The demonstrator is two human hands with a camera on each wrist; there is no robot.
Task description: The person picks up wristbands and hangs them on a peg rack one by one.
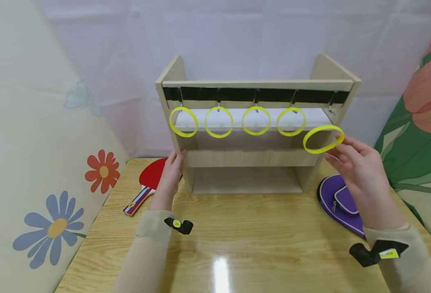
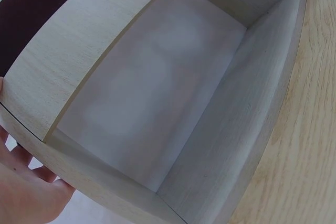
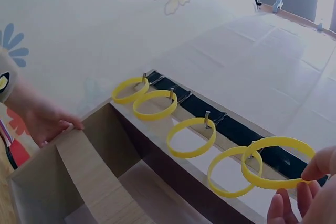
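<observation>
A small wooden shelf unit [image 1: 252, 158] stands on the table with a black strip [image 1: 274, 96] of metal hooks along its upper front. Several yellow rings [image 1: 219, 136] hang from hooks, side by side. My left hand [image 1: 171, 173] grips the unit's left side panel; in the left wrist view its fingers [image 2: 44, 173] wrap the panel's edge. Between thumb and fingers my right hand [image 1: 359, 167] pinches another yellow ring [image 1: 316, 151], tilted, just below the bare rightmost hook [image 1: 331, 109]. In the right wrist view this held ring [image 3: 278, 141] overlaps the nearest hanging one.
A red table tennis paddle [image 1: 151, 173] lies left of the unit, partly behind my left hand. On the right, a purple zippered case [image 1: 341, 203] lies under my right forearm. White cloth [image 1: 237, 40] hangs behind, and flower-printed cloth [image 1: 25, 142] borders the table [image 1: 259, 240].
</observation>
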